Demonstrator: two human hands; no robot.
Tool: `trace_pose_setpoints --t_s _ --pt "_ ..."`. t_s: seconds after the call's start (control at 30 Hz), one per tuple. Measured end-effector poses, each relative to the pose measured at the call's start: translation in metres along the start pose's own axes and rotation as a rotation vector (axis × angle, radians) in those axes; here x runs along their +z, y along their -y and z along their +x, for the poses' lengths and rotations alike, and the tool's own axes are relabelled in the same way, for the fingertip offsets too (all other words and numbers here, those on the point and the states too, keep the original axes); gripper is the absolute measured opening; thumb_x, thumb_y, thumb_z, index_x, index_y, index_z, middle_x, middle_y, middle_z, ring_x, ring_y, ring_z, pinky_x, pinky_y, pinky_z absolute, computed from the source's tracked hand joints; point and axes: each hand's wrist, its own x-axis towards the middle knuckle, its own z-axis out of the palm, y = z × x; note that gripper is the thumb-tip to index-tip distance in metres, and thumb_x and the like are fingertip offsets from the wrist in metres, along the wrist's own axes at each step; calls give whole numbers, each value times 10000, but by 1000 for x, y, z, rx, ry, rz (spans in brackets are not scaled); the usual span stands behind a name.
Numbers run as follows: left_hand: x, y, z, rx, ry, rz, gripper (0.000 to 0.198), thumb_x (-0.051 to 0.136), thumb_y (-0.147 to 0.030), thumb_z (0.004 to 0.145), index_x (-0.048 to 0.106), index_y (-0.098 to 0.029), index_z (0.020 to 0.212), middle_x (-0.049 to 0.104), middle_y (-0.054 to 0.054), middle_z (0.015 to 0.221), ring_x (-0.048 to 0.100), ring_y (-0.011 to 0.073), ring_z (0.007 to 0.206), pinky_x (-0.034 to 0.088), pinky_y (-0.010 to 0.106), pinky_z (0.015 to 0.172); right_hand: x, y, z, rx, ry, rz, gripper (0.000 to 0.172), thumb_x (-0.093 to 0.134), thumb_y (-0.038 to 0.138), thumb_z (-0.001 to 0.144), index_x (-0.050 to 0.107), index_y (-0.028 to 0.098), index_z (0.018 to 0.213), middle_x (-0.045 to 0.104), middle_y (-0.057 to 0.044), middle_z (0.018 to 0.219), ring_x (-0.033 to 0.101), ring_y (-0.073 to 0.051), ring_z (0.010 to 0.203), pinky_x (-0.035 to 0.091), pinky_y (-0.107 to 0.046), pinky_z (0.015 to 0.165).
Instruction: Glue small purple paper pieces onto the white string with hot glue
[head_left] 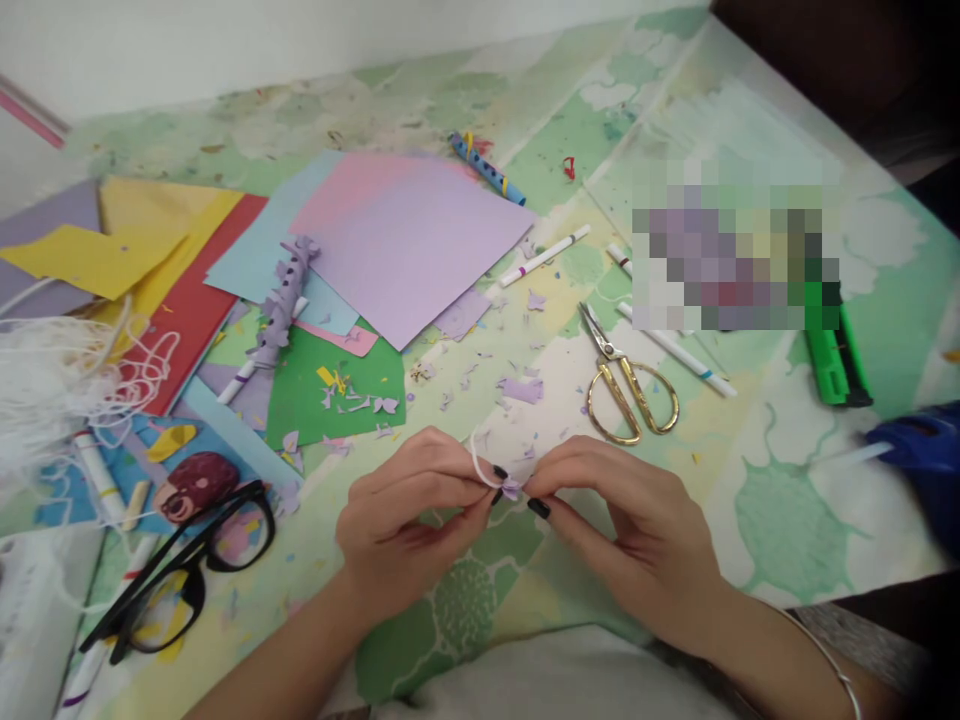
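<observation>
Low in the middle, my left hand [420,510] is closed in a pinch on a white string [478,455], which curls up over its fingertips. A small piece of purple paper [511,488] sits at those fingertips, between the two hands. My right hand [637,530] has thumb and index finger pinched together at the right edge of this paper. Its other fingers are folded behind and partly hidden. Just beyond the right hand lie gold-handled scissors [630,395], blades pointing away. Purple paper scraps [521,388] are scattered beyond the hands.
Sheets of purple paper [420,240] and green paper [337,390] lie ahead. Eyeglasses [191,570] and a tangle of white string [60,390] are at left. Several markers [546,256] lie about. A green cutter [836,350] and a blue glue gun [922,460] are at right.
</observation>
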Motion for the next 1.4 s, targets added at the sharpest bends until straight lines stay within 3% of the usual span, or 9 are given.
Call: trace_pose_setpoints --t_s 0.37,0.8,1.4 --pt "2 -2 -1 -19 9 11 226 672 46 711 654 -162 798 675 46 730 624 161 671 519 334 589 2 -2 1 9 13 -26 130 579 18 838 636 115 903 648 -51 834 599 -108 793 499 -219 716" --pt "2 -3 -5 -28 65 15 243 652 27 710 624 -194 805 666 40 767 622 163 684 531 341 606 7 0 -1 -122 -78 -189 141 585 -6 811 660 102 864 653 -70 835 613 -109 786 507 -192 712" --pt "1 -6 0 0 95 76 219 644 22 703 567 -180 740 651 47 729 603 148 621 511 316 544 5 2 -2 -126 -3 -177 167 554 22 837 617 162 902 671 -57 834 630 -130 763 539 -229 687"
